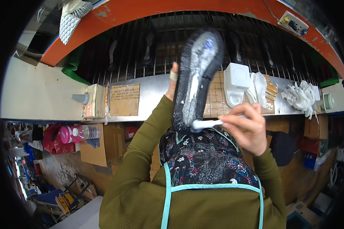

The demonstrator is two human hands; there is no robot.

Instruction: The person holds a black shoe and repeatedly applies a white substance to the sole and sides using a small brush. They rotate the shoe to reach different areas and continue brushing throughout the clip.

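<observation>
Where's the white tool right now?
In the head view, just right of centre, the white tool is in the right hand, its tip by the lower end of the black shoe held in the left hand.

Shoe workshop: black shoe (197, 76), metal rods (154, 68)

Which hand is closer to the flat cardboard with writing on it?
Left. The left hand holds the shoe, a little right of the cardboard; the right hand is farther right, past the shoe, holding the white tool.
</observation>
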